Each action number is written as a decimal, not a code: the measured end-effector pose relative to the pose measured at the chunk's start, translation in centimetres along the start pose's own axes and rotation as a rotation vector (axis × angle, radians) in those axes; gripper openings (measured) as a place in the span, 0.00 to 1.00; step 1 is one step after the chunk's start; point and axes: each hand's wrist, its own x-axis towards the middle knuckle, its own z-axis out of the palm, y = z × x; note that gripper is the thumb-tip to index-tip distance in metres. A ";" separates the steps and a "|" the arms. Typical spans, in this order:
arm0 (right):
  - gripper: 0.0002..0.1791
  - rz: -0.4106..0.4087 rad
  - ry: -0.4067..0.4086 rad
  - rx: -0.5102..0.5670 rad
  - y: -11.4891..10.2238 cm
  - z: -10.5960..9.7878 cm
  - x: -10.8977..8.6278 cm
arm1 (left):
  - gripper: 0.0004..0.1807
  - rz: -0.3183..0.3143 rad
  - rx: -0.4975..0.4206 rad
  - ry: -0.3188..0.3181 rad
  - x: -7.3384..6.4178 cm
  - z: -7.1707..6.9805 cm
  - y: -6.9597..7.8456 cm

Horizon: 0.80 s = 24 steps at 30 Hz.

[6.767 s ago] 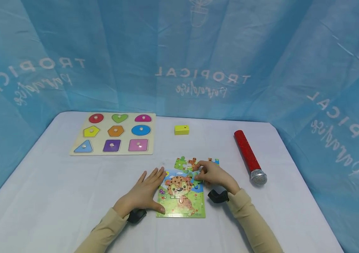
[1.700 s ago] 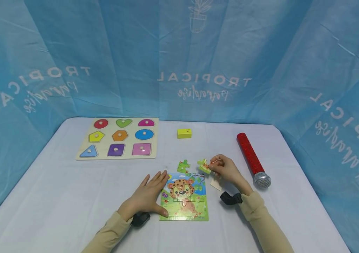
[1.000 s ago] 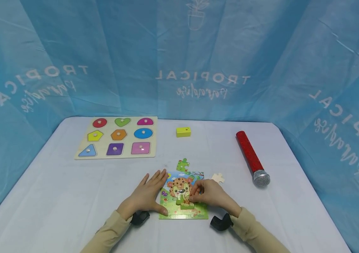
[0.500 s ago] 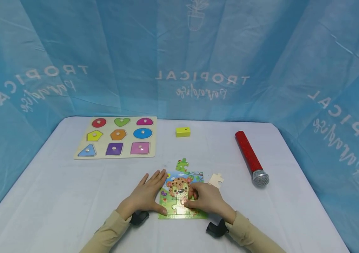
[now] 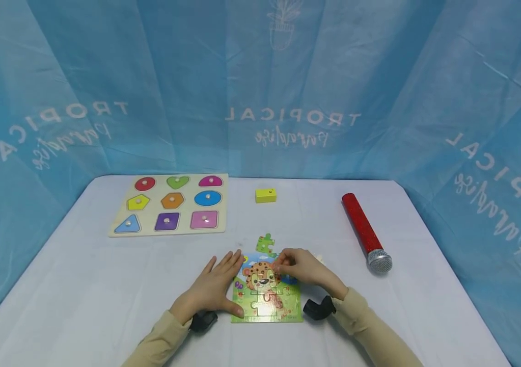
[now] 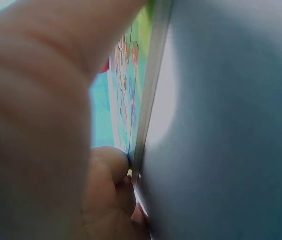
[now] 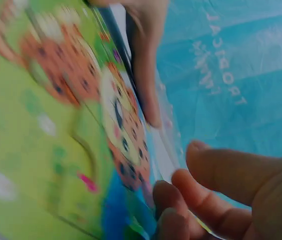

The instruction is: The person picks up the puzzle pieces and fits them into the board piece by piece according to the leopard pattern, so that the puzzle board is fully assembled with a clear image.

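A leopard jigsaw puzzle (image 5: 267, 311) in a flat tray lies in front of me, with a leopard piece in its lower middle. My left hand (image 5: 212, 290) lies with fingers spread along the tray's left edge, thumb on the lower left corner. Over the puzzle's upper right part hovers my right hand (image 5: 303, 267), its fingers loosely bent. In the right wrist view the thumb (image 7: 225, 167) stands apart from the fingertips with nothing between them. A loose green piece (image 5: 265, 243) lies just beyond the tray. Another piece (image 5: 319, 259), pale side up, is mostly hidden behind the right hand.
A wooden shape board (image 5: 187, 232) with knobbed pieces lies at the back left. Behind the puzzle sits a small yellow block (image 5: 266, 195). A red microphone (image 5: 361, 224) rests to the right. Blue curtains (image 5: 260, 148) stand around the white table.
My right hand brought a leopard piece from beyond the tray into the puzzle's lower middle and let go. It has since moved up toward the upper right. The left hand stays in place.
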 end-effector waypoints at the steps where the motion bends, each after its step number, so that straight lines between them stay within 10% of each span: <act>1: 0.05 0.010 0.034 -0.001 0.0 -0.1 0.4 | 0.71 0.000 -0.003 -0.001 0.0 0.0 0.0; 10: 0.19 0.003 0.310 -0.173 -0.5 -0.1 4.2 | 0.71 -0.002 -0.007 -0.003 -0.1 -0.1 0.3; 16: 0.37 -0.008 0.307 -0.317 -0.2 0.8 5.4 | 0.71 0.005 -0.006 -0.016 -0.1 0.2 0.2; 24: 0.34 -0.108 0.282 -0.188 0.6 0.8 6.5 | 0.71 -0.011 0.002 -0.006 0.0 0.0 0.1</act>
